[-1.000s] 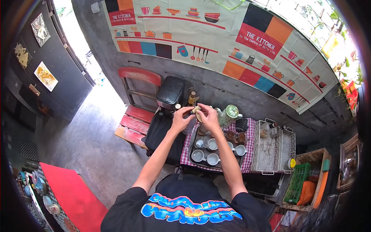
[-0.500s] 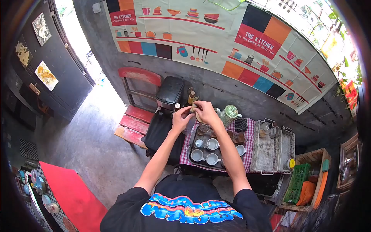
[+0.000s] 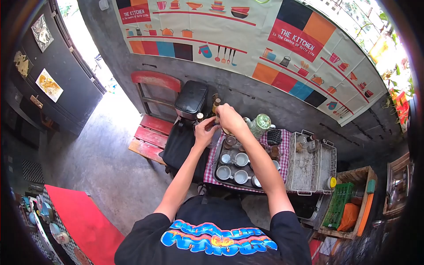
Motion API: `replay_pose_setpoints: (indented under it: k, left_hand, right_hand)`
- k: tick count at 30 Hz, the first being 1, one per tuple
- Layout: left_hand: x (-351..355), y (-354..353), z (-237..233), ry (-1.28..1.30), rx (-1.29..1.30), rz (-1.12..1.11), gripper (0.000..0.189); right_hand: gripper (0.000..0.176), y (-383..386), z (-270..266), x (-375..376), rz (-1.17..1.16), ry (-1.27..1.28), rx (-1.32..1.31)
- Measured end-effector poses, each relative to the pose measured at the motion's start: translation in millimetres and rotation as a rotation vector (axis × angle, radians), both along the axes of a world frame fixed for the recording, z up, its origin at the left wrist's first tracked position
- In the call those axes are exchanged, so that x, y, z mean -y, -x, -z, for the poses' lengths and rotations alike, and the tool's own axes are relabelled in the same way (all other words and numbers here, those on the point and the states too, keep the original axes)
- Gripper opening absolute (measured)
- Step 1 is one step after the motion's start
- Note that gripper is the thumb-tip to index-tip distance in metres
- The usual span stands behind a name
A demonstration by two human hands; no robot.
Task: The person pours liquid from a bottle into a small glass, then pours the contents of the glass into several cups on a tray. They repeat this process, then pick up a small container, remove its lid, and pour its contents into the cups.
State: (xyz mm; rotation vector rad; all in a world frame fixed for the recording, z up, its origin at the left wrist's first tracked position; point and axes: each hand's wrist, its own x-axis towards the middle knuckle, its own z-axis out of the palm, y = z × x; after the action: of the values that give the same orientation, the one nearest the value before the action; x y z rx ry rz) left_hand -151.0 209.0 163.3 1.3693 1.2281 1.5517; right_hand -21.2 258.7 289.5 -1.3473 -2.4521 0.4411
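Both hands meet above the left end of the tray, fingers curled in close together. My left hand (image 3: 206, 133) is closed around something small and pale, mostly covered by the fingers. From above, my right hand (image 3: 229, 118) is closed on the same spot, knuckles up, hiding what it grips. Just below the left fingers, a clear glass container (image 3: 215, 142) shows in part. Beyond the hands stand a bottle with a brown cap (image 3: 216, 104) and one with a pale cap (image 3: 199, 116). White cups (image 3: 241, 176) and several glass jars sit on the dark tray (image 3: 215, 173).
The tray lies on a red-and-white checkered cloth (image 3: 285, 154). A green-tinted glass jug (image 3: 261, 125) stands behind my right forearm. Wire racks (image 3: 304, 172) are to the right, beside a wooden crate (image 3: 369, 185). A red chair (image 3: 148, 139) and black bin (image 3: 191, 98) stand left.
My right hand has turned over further, its back now more upward, and the fingers of both hands stay together. The whole view has shifted slightly.
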Motion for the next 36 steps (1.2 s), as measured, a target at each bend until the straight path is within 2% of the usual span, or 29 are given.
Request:
replay_pose_setpoints:
  k: [6,9,15,24,29,32,35,36]
  left_hand:
    - [-2.4,1.0,3.7,0.015,-0.015,-0.018,0.042]
    - [-3.6,2.4,3.0,0.013,-0.001,-0.007,0.042]
    - [-2.1,1.4,-3.2,0.027,0.006,0.017,0.042]
    - [-4.5,-0.8,4.0,-0.001,0.091,0.039,0.041]
    - [-8.0,-1.6,8.8,-0.029,0.113,0.064,0.042]
    - [-4.5,3.5,10.8,-0.047,-0.040,0.057,0.042]
    - [2.1,5.7,4.4,-0.035,0.225,0.199,0.037]
    - [0.3,8.8,5.7,-0.008,0.219,0.216,0.036]
  right_hand:
    - [0.018,4.4,-9.1,5.3,-0.045,-0.032,0.053]
    - [0.016,-1.7,-3.3,1.1,-0.153,-0.094,0.010]
    - [0.017,-8.2,-5.4,1.9,-0.141,-0.023,-0.045]
    - [0.021,-22.4,17.2,-17.2,-0.274,-0.051,-0.230]
    - [0.021,-26.3,20.7,-7.7,-0.221,0.029,-0.319]
    - [0.025,-29.2,29.8,-3.1,-0.183,0.118,-0.416]
    - [0.029,-30.5,30.4,8.0,-0.127,0.174,-0.513]
    - [0.029,-31.2,30.2,13.4,-0.105,0.176,-0.555]
